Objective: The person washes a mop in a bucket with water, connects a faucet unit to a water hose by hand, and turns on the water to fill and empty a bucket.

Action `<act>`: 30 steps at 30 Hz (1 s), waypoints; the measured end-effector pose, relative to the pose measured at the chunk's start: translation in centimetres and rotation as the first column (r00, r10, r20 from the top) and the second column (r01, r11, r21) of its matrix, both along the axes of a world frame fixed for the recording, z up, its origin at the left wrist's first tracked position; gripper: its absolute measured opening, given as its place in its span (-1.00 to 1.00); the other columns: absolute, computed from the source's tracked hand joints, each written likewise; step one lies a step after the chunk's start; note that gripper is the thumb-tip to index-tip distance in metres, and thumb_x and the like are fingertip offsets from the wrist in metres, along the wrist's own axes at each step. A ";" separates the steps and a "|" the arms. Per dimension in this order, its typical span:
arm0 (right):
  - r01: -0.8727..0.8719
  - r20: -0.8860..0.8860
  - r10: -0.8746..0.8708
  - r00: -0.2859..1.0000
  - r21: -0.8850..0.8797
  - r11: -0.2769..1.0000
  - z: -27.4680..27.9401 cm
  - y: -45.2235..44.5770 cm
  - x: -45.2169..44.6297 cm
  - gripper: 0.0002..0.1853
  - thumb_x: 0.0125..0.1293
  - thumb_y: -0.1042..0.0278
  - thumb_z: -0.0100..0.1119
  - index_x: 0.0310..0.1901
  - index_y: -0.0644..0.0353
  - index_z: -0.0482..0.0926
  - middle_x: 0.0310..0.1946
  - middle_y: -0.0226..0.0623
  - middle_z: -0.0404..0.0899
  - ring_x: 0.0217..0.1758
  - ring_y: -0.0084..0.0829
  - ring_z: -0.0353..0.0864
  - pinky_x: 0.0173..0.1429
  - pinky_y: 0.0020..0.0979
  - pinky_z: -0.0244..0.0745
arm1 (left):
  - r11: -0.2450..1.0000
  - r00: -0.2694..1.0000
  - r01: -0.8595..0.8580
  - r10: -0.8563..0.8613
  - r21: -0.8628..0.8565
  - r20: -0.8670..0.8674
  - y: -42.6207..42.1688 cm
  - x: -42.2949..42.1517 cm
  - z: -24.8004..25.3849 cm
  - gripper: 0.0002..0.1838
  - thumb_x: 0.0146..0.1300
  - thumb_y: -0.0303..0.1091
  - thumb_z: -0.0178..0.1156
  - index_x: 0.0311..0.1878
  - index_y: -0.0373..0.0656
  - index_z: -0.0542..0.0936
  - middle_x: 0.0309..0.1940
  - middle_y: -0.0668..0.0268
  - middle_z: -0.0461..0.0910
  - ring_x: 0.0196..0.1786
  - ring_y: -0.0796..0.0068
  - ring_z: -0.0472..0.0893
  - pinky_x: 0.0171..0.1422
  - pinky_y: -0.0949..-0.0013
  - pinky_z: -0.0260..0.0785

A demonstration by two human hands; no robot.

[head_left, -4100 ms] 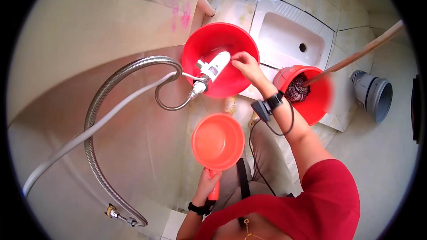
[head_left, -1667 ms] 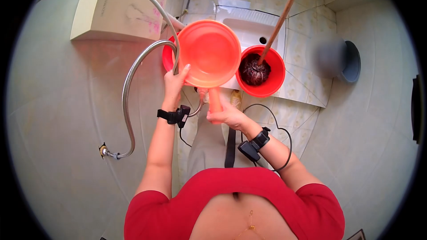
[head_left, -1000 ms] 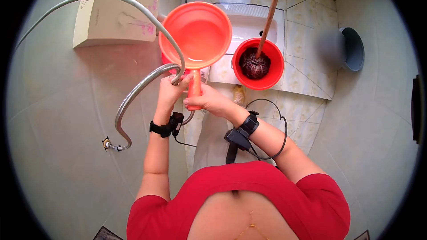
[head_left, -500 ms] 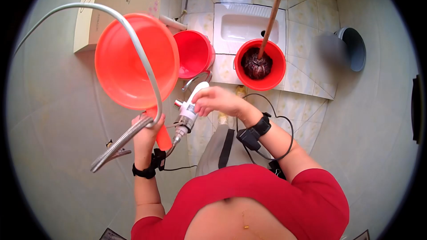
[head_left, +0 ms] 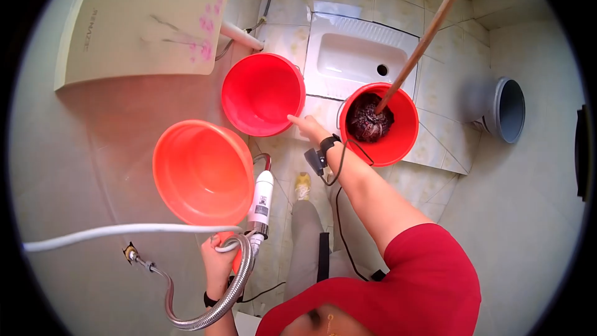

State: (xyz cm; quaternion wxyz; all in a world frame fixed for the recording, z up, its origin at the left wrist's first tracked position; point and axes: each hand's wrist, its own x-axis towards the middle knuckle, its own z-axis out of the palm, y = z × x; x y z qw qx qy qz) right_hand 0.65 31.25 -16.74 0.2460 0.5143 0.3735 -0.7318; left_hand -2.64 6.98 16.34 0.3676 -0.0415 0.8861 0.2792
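Note:
In the head view, my right hand point(head_left: 305, 126) reaches to the near right rim of a red bucket point(head_left: 239, 96), a finger over the rim and the rest of the hand outside. My left hand point(head_left: 216, 260) is closed around the handle of a large orange water ladle point(head_left: 202, 162), whose wide bowl faces up. Most of that handle is hidden by the hand and hoses. Beside the ladle's bowl is a white faucet point(head_left: 261, 196) with a chrome spout point(head_left: 267, 160). A white hose point(head_left: 137, 229) and a braided metal hose point(head_left: 214, 317) pass close to my left hand.
A second red bucket point(head_left: 407, 140) holds a wet dark mop point(head_left: 368, 121) with a long wooden handle point(head_left: 429, 34). Behind it lies a white squat toilet point(head_left: 336, 56). A grey bin point(head_left: 510, 112) stands at right, a beige water heater point(head_left: 143, 31) at upper left.
My right hand has gone from the faucet to the red bucket's rim. My left hand and the ladle are lower in view, uncovering the bucket. The camera view has shifted.

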 end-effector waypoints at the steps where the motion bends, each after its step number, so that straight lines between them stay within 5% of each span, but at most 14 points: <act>1: 0.000 0.004 0.000 1.000 -0.006 1.000 -2.1 -0.9 -0.2 -0.37 0.11 0.00 0.20 -0.07 0.52 0.36 -0.26 -0.14 0.47 -0.17 -0.39 0.48 -0.04 -0.47 0.41 | 0.999 0.999 -0.034 0.034 0.003 0.012 -0.4 0.0 -0.4 -0.84 -0.12 -0.51 0.27 -0.45 -0.35 0.51 -0.62 0.39 0.47 -0.51 0.69 0.40 -0.43 0.52 0.28; 4: 0.101 -0.031 -0.104 0.994 -0.065 0.993 -8.6 -3.7 -0.8 -0.49 0.11 0.14 0.19 -0.11 0.48 0.41 -0.29 -0.13 0.50 -0.22 -0.34 0.52 -0.10 -0.39 0.45 | 0.966 0.965 -0.258 0.256 -0.023 -0.055 -1.2 0.5 -1.7 -0.91 -0.08 -0.58 0.21 -0.49 -0.34 0.48 -0.61 0.45 0.43 -0.51 0.72 0.38 -0.42 0.57 0.25; 6: 0.289 0.028 -0.296 0.955 0.149 0.946 -10.6 -5.8 -0.7 -0.51 0.01 0.23 0.27 -0.12 0.40 0.37 -0.34 -0.19 0.52 -0.42 -0.38 0.56 -0.46 -0.42 0.49 | 0.963 0.964 -0.264 0.263 -0.059 -0.028 -2.6 0.5 -1.9 -0.91 -0.08 -0.59 0.20 -0.47 -0.35 0.48 -0.60 0.44 0.43 -0.50 0.72 0.38 -0.41 0.58 0.25; 7: 0.312 0.021 -0.313 0.949 0.041 0.949 -10.9 -6.0 -0.7 -0.57 0.02 0.30 0.21 -0.13 0.41 0.39 -0.15 -0.09 0.49 -0.20 -0.28 0.58 -0.28 -0.35 0.57 | 0.960 0.963 -0.270 0.270 -0.069 -0.017 -3.3 0.3 -2.2 -0.91 -0.08 -0.60 0.19 -0.46 -0.36 0.49 -0.59 0.43 0.44 -0.50 0.71 0.39 -0.40 0.59 0.25; 15: 0.494 -0.106 -0.482 0.870 0.204 0.845 -11.4 -10.7 0.2 -0.60 -0.04 0.42 0.11 -0.11 0.40 0.39 -0.25 -0.08 0.52 -0.31 -0.29 0.59 -0.33 -0.33 0.58 | 0.977 0.979 -0.205 0.204 0.053 0.026 -5.9 -1.2 -2.3 -0.89 -0.04 -0.55 0.24 -0.41 -0.39 0.56 -0.51 0.37 0.49 -0.43 0.64 0.43 -0.28 0.55 0.29; 22: 0.615 -0.034 -0.622 0.782 0.204 0.762 -4.4 -14.2 1.1 -0.64 -0.10 0.43 0.16 -0.23 0.49 0.45 -0.35 -0.07 0.54 -0.40 -0.29 0.59 -0.50 -0.38 0.55 | 0.965 0.963 -0.254 0.259 0.060 -0.076 -7.9 -1.9 -2.8 -0.89 -0.01 -0.55 0.26 -0.52 -0.38 0.53 -0.58 0.41 0.43 -0.48 0.69 0.35 -0.39 0.55 0.20; 26: 0.483 0.080 -0.536 0.840 0.337 0.808 -0.6 -13.8 1.5 -0.63 -0.11 0.35 0.19 -0.30 0.49 0.50 -0.41 -0.07 0.56 -0.45 -0.31 0.60 -0.52 -0.42 0.53 | 0.976 0.976 -0.215 0.216 0.030 -0.017 -10.0 -3.1 -3.7 -0.87 -0.03 -0.55 0.30 -0.42 -0.38 0.56 -0.49 0.36 0.51 -0.43 0.63 0.45 -0.32 0.52 0.29; 28: 0.467 0.120 -0.541 0.833 0.374 0.802 1.9 -13.8 2.9 -0.62 -0.12 0.32 0.19 -0.30 0.50 0.51 -0.42 -0.07 0.56 -0.47 -0.32 0.59 -0.53 -0.43 0.53 | 0.990 0.982 -0.097 0.112 0.098 -0.153 -10.7 -2.7 -4.3 -0.77 0.07 -0.50 0.23 -0.59 -0.18 0.37 -0.65 0.56 0.27 -0.56 0.76 0.19 -0.49 0.56 0.00; 30: 0.368 0.266 -0.457 0.849 0.325 0.871 4.5 -13.2 4.7 -0.56 -0.09 0.28 0.18 -0.20 0.47 0.51 -0.30 -0.08 0.56 -0.38 -0.29 0.60 -0.44 -0.37 0.55 | 0.981 0.980 -0.176 0.182 0.082 -0.076 -8.8 -2.9 -3.2 -0.79 0.07 -0.48 0.23 -0.57 -0.20 0.39 -0.65 0.55 0.28 -0.56 0.76 0.21 -0.49 0.57 0.01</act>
